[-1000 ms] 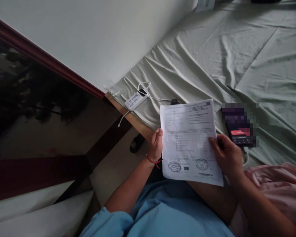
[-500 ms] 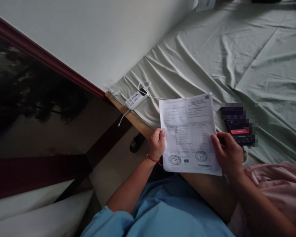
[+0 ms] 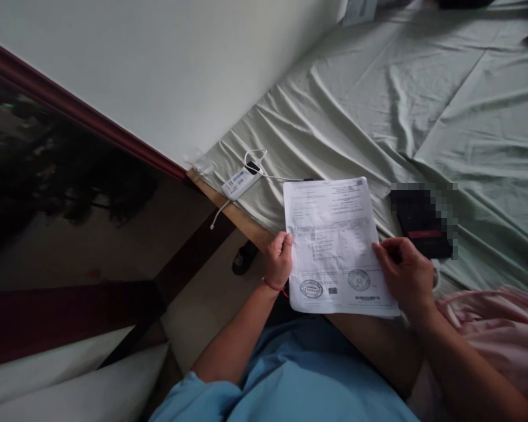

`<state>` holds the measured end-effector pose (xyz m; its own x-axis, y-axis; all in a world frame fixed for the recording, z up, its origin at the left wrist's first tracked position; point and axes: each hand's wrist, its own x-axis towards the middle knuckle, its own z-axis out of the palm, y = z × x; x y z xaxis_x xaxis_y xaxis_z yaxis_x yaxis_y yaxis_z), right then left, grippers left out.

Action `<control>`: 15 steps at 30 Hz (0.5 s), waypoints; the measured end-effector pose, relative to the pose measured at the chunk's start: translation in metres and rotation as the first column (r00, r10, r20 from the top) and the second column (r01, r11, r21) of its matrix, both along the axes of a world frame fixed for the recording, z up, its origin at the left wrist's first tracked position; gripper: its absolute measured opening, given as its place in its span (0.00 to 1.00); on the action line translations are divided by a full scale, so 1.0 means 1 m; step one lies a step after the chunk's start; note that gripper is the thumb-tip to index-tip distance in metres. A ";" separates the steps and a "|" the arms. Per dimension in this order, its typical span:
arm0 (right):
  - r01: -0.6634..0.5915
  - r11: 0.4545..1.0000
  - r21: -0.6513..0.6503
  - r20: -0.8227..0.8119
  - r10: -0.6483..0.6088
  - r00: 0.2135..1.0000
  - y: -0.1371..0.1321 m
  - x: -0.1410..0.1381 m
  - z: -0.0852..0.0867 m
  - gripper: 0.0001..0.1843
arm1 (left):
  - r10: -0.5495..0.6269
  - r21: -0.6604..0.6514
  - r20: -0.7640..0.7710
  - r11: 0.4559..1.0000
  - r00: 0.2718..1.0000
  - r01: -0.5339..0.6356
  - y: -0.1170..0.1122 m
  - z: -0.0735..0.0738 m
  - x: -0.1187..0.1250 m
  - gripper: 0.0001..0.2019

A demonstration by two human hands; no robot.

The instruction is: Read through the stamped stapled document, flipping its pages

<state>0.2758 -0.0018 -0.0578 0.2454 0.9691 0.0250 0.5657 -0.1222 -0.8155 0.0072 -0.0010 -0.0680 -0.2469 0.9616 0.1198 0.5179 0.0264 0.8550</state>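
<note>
Printed sheet point(image 3: 334, 246) held over the bed point(image 3: 422, 105) edge, long axis running away from the person (stamps nearest). Left hand point(image 3: 279, 261) and right hand point(image 3: 405, 275) pinch its side edges. Its top edge sits lower than before.

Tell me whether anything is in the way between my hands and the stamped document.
Nothing visible is. The left hand grips the stamped document at its left edge and the right hand at its right edge, both touching it directly. The dark device lies on the bed beyond, apart.
</note>
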 end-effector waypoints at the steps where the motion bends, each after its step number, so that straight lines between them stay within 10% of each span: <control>1: 0.006 1.000 -0.009 -0.005 -0.006 1.000 0.000 0.000 0.000 0.21 | 0.002 0.004 -0.022 1.000 1.000 -0.002 0.000 0.001 0.000 0.20; 15: -0.124 0.988 0.087 0.119 0.114 0.986 -0.001 0.004 0.010 0.17 | -0.008 0.000 -0.054 1.000 0.999 0.008 -0.001 0.004 0.000 0.20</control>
